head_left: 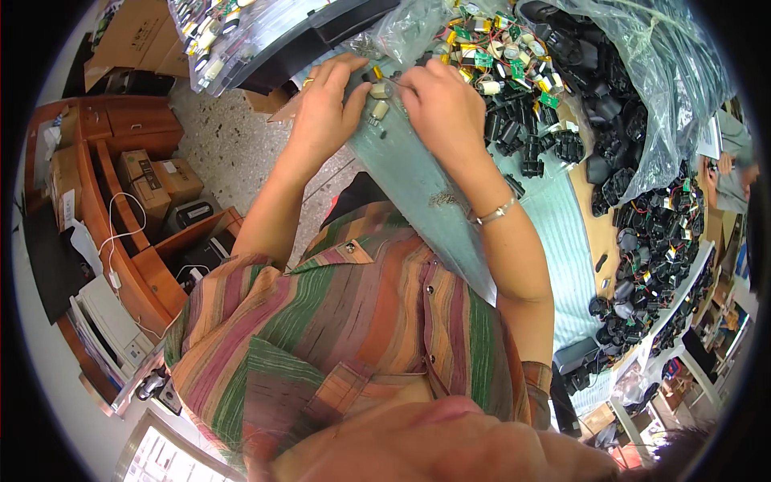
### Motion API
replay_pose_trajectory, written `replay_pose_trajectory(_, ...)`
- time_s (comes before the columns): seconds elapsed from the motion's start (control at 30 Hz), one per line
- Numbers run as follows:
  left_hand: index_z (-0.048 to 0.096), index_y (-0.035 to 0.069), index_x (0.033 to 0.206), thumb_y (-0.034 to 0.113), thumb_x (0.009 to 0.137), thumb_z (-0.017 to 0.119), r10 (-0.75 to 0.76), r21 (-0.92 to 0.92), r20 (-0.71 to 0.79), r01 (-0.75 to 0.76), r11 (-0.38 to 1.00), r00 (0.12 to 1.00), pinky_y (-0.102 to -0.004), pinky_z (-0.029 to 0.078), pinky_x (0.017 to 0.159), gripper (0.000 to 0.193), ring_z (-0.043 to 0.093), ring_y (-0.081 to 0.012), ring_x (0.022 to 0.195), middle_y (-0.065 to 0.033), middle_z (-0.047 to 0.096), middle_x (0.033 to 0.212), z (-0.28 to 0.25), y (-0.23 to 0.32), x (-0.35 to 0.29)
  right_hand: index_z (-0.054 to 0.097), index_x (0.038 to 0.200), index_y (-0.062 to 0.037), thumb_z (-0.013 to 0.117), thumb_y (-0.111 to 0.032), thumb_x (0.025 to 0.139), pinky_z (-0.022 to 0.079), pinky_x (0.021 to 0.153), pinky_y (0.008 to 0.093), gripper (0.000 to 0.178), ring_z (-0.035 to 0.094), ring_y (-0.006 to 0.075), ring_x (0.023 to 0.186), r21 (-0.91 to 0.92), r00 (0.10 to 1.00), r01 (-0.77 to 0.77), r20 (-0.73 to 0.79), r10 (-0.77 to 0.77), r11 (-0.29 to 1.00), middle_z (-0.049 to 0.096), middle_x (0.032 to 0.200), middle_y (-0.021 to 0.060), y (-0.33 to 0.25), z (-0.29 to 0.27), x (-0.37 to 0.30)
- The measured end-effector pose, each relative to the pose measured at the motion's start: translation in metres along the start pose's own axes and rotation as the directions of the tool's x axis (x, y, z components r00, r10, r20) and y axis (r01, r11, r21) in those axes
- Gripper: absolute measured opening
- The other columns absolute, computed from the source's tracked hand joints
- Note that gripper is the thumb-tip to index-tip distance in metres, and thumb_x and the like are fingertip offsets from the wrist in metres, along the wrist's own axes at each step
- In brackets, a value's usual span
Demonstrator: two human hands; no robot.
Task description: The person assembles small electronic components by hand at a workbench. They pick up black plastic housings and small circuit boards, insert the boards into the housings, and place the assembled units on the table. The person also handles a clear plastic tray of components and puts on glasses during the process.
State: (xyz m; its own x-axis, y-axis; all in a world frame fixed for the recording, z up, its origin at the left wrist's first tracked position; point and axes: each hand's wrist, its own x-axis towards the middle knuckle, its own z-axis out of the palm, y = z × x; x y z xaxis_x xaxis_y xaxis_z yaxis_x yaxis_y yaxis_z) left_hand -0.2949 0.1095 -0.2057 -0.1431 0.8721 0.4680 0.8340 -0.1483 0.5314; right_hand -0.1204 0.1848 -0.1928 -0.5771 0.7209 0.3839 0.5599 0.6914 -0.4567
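Observation:
Near the table's far edge, my left hand (pixel 328 106) lies with thumb and fingers apart, beside a few small cream-and-silver motor-like parts (pixel 379 110). Across from it, the fingers of my right hand (pixel 443 108) are curled together by the same parts; what they pinch is too small to make out. Just right of that hand spreads a pile of small green circuit boards (pixel 518 68) with wires, yellow pieces and cream parts. Black plastic housings (pixel 526 136) lie beside and below the pile. A scatter of tiny metal pieces (pixel 444 198) rests on the table covering (pixel 438 173) near my right wrist.
A black-rimmed tray (pixel 321 36) with more wired parts stands at the far left. Clear plastic sheeting (pixel 662 88) covers black housings at right, with more assemblies (pixel 658 241) nearer. Cardboard boxes (pixel 144 185) sit in a wooden cabinet (pixel 120 233) at left. Another person (pixel 732 165) is at far right.

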Motion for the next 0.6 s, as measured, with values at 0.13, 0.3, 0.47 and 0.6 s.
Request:
replay_pose_trajectory(0.13,0.063,0.004,0.114,0.015,0.084,0.073,-0.093,-0.117,0.094,0.104,0.988,0.991,-0.0368,0.047,0.090,0.033,0.060,-0.0306,0.103,-0.0128,0.066,0.110,-0.009,0.007,0.003,0.070,0.085,-0.0100,0.072,-0.019,0.080,0.047,0.060,0.0340,0.010,0.059,0.0190,0.069,0.342,0.982,-0.188,0.055,0.180,0.921,0.057,0.079,0.0047,0.002,-0.021,0.003)
replay_pose_trajectory(0.3,0.065,0.004,0.108,0.019,0.081,0.076,0.051,-0.064,0.183,-0.039,0.997,0.982,-0.0363,0.047,0.089,0.033,0.061,-0.0272,0.102,-0.0091,0.067,0.108,0.001,0.006,0.001,0.073,0.091,-0.0079,0.074,-0.014,0.082,0.045,0.058,0.0255,0.012,0.053,0.0110,0.063,0.540,0.972,-0.174,-0.042,0.233,0.824,0.056,0.082,0.0031,0.007,-0.031,0.005)
replay_pose_trajectory(0.47,0.064,0.004,0.106,0.018,0.084,0.074,-0.085,-0.198,0.213,0.128,0.972,0.973,-0.0316,0.050,0.080,0.028,0.064,-0.0193,0.089,-0.0077,0.067,0.098,0.003,0.012,0.007,0.074,0.093,-0.0071,0.074,-0.013,0.084,0.045,0.060,0.0224,0.011,0.051,0.0081,0.065,0.578,0.945,-0.124,-0.179,0.273,0.806,0.056,0.088,0.0023,0.018,-0.034,0.001)
replay_pose_trajectory(0.6,0.063,0.003,0.107,0.017,0.091,0.069,-0.180,-0.681,0.285,0.331,0.653,0.941,-0.0257,0.051,0.077,0.023,0.063,-0.0102,0.083,-0.0035,0.067,0.095,-0.001,0.020,0.021,0.071,0.093,-0.0056,0.073,-0.015,0.085,0.044,0.061,0.0218,0.012,0.051,0.0076,0.066,0.607,0.931,-0.251,-0.063,0.360,0.754,0.058,0.086,0.0016,0.028,-0.042,-0.001)
